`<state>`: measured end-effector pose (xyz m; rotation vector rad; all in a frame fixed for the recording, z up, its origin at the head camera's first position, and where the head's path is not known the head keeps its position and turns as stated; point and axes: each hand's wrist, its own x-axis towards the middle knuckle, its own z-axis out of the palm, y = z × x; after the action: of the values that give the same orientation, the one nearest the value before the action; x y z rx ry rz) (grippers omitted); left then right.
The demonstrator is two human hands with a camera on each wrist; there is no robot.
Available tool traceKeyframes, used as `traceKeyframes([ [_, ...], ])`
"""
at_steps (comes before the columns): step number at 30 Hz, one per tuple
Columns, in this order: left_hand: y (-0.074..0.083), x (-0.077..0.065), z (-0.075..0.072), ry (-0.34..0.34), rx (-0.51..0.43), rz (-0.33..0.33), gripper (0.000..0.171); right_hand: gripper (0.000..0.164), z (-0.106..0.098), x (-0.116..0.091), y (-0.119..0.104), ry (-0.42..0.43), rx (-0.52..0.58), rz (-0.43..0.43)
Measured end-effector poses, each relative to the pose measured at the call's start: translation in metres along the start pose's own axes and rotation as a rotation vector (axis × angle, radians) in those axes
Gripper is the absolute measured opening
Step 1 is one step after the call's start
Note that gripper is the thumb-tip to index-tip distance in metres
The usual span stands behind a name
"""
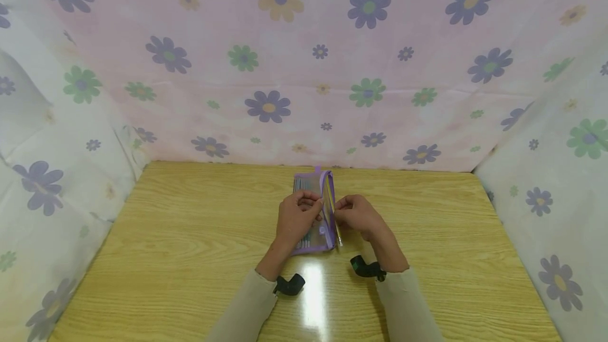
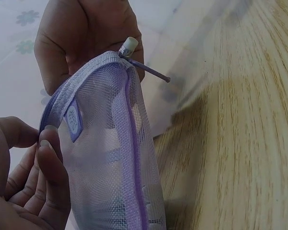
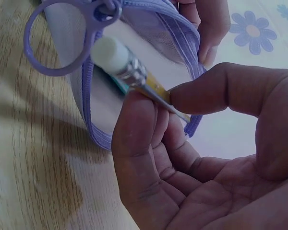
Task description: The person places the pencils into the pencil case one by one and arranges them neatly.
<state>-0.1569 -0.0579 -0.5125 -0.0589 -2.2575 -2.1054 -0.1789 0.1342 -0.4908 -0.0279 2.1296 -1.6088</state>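
A mesh pencil pouch with lilac trim (image 1: pixel 311 250) lies on the table, its zipped mouth parted on the right side. Slim stick-shaped items (image 1: pixel 301 186) show through the mesh at its left. My left hand (image 1: pixel 295 219) pinches the near rim of the mouth between thumb and fingers, beside a small lilac label (image 2: pixel 74 122). Between thumb and fingertips, my right hand (image 1: pixel 359 217) holds a yellow pencil (image 3: pixel 156 90) with a white eraser (image 3: pixel 108 52). The pencil slants into the mouth, eraser end outward. A lilac ring pull (image 3: pixel 28 44) hangs from the zip.
The wood-grain table (image 1: pixel 199 236) extends around the pouch. Floral cloth (image 1: pixel 304 136) stands behind and at both sides. Each wrist carries a black camera, the left one (image 1: pixel 291 284) and the right one (image 1: pixel 364 266) close over the table.
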Motion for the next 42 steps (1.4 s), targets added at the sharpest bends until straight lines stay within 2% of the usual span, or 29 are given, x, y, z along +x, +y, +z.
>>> traceKeyframes([
  [14,-0.001,0.001,0.001,0.01,-0.001,0.016,0.011,0.019,0.01,0.0,-0.003,0.042,0.014,-0.012],
  [24,0.0,0.0,0.001,0.012,0.011,0.018,0.007,0.021,0.008,0.0,-0.004,0.09,0.008,0.014],
  [42,-0.001,0.0,0.0,-0.001,0.017,0.018,0.008,0.021,0.014,0.0,-0.005,0.072,0.087,-0.023],
])
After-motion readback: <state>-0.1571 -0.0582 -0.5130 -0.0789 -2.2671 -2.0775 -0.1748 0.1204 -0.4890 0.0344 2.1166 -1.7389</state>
